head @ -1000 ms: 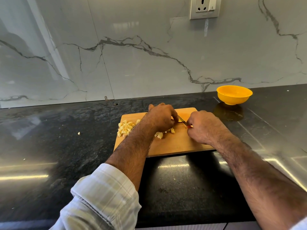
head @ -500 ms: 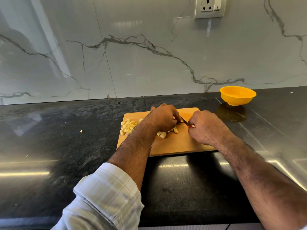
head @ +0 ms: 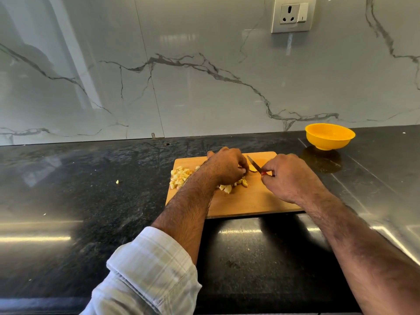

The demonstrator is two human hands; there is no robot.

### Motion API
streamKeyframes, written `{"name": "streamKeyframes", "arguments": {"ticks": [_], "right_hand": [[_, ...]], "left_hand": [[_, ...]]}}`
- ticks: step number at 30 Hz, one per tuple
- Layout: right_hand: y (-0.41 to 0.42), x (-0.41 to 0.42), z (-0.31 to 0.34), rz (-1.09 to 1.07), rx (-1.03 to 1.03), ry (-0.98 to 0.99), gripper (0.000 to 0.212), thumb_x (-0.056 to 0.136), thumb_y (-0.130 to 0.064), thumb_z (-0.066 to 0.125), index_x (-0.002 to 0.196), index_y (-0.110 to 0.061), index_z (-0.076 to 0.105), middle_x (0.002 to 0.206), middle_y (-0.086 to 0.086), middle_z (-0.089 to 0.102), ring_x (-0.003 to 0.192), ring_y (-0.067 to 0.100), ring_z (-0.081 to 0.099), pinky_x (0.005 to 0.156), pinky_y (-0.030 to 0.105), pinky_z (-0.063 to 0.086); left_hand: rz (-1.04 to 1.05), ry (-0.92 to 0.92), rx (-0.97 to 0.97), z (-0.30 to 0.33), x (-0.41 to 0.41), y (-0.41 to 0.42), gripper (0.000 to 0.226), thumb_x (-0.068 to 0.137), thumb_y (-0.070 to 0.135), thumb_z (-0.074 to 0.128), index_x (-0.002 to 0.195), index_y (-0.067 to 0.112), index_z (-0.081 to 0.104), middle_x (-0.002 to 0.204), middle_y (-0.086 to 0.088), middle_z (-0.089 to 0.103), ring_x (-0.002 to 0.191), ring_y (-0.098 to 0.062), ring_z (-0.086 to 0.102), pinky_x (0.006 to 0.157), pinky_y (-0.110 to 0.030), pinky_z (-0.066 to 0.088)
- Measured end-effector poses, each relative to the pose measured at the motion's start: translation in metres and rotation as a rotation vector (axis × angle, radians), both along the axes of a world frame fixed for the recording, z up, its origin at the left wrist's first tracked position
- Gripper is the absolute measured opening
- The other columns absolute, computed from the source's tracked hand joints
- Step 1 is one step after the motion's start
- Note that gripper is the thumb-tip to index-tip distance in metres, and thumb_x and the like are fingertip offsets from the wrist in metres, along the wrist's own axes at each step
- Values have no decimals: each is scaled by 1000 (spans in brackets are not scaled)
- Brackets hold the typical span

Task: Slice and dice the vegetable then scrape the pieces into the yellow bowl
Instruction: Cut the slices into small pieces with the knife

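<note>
On the rectangular wooden cutting board, the left hand curls down, pinching a pale vegetable piece; the right hand grips a small red-handled knife, blade touching it.

Bright, sharp picture; glare streaks the glossy countertop, edges bowed.

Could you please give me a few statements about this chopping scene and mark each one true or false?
1. The yellow bowl already holds diced pieces. False: it looks empty.
2. The right hand grips the knife. True.
3. The diced pieces lie on the cutting board. True.
4. The bowl stands on the cutting board. False: it stands on the counter, beyond the board's far right corner.
5. The left hand rests over the vegetable beside the blade. True.
</note>
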State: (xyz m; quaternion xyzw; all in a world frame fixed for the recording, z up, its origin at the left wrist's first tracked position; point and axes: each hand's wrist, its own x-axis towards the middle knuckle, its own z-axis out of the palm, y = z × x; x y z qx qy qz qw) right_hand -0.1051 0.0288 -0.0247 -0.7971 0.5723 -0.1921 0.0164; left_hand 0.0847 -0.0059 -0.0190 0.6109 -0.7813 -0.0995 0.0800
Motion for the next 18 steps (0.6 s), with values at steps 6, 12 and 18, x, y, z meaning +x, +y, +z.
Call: {"name": "streamKeyframes", "arguments": {"ticks": [6,12,18], "right_hand": [[-2,5,-1,-15,97,67,32,89,-38,70,117,-23,76,98,-4,70,83,13,64,73,30,61],[-4,11,-1,-20,158,85,35,89,-33,69,122,-22,71,97,-3,66,84,15,63,78,33,61],[0,-9,3,-28,-26,-198,28,91,-33,73,115,-20,79,101,0,77,79,11,67,66,24,56]], "left_hand": [[18,34,-20,-1,2,-2,21,103,32,63,119,32,76,139,10,61,141,-19,42,118,-67,22],[40,34,-30,1,1,1,21,103,31,63,119,29,75,134,9,66,134,-17,50,119,-65,22],[78,74,-102,1,-9,-4,39,95,25,75,130,33,59,132,10,64,124,-15,57,116,-57,30]]}}
